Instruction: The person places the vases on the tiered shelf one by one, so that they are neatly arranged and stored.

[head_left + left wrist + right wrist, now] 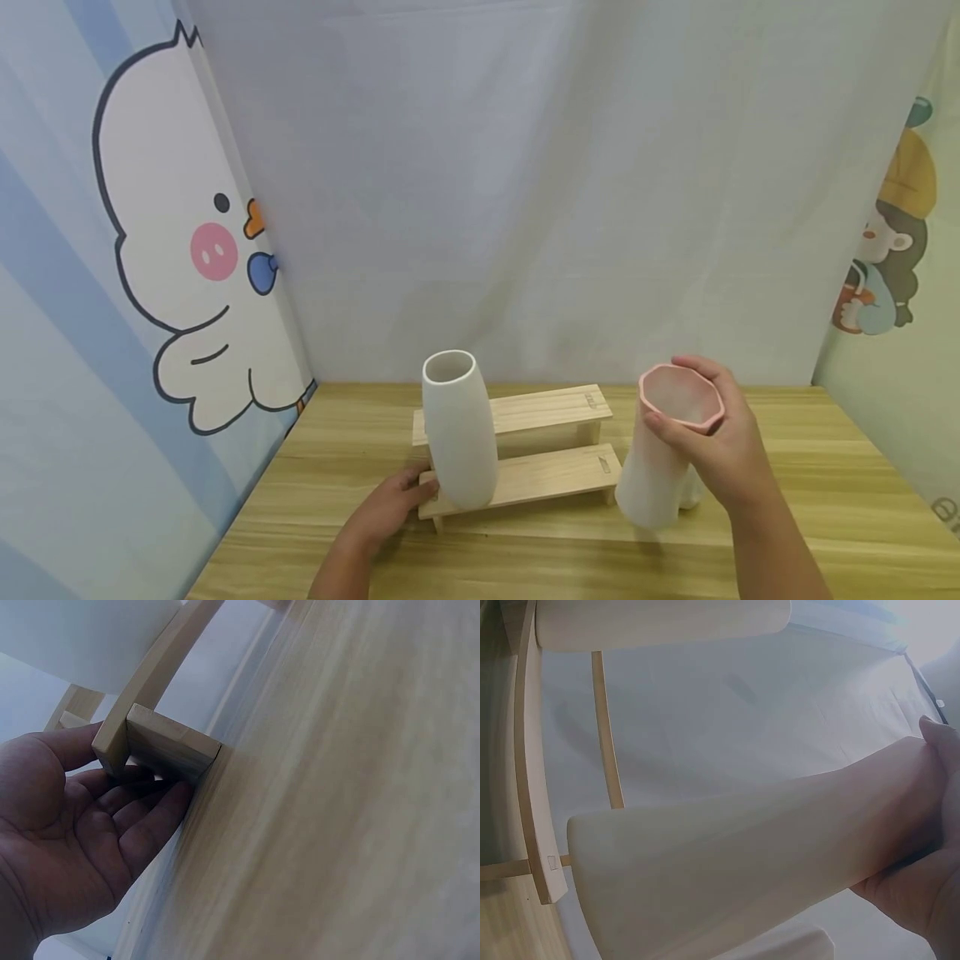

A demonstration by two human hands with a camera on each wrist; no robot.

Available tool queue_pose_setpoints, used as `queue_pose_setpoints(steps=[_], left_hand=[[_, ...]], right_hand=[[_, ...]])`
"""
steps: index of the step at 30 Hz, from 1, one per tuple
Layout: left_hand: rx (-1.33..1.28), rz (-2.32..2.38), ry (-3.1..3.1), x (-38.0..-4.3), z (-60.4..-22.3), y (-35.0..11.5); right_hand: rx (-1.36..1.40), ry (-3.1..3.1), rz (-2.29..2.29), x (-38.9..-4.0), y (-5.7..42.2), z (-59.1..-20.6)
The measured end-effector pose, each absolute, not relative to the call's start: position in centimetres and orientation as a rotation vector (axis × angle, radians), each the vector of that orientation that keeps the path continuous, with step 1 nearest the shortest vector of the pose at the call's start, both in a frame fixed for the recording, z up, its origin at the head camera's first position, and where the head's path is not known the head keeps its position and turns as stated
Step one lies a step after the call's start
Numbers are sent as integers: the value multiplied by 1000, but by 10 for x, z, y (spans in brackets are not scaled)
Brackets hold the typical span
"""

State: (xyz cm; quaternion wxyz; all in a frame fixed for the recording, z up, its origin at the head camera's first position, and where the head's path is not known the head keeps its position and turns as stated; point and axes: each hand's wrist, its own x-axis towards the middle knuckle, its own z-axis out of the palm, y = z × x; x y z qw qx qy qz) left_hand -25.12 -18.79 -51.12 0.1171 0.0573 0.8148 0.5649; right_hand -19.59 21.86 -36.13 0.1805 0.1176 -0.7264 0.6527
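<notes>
A two-tier wooden stand [555, 475] sits on the table. A tall white vase [461, 433] stands upright on the left part of its lower board. My left hand [386, 504] grips the left end of that board; in the left wrist view the thumb lies over the board [142, 690] and the fingers curl beside its leg. Near the rim, my right hand [731, 450] holds a second vase [652, 479], white outside with a pink, faceted mouth. This vase tilts slightly beside the stand's right end, its base [592, 885] apparently off the table.
Partly hidden behind the held vase is another white object [692, 490], its kind unclear. The wood-grain table [570, 558] reaches back to a pale cloth wall [525, 208]. Printed cartoon cloths hang on the left [157, 208] and right [900, 358].
</notes>
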Motion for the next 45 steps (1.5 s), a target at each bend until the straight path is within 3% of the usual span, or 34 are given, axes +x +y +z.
queue_pose_setpoints(steps=[45], left_hand=[[174,1679,2361,-248,-508,-187]], right_hand=[[256,-2081,1820,-212,204,-370]])
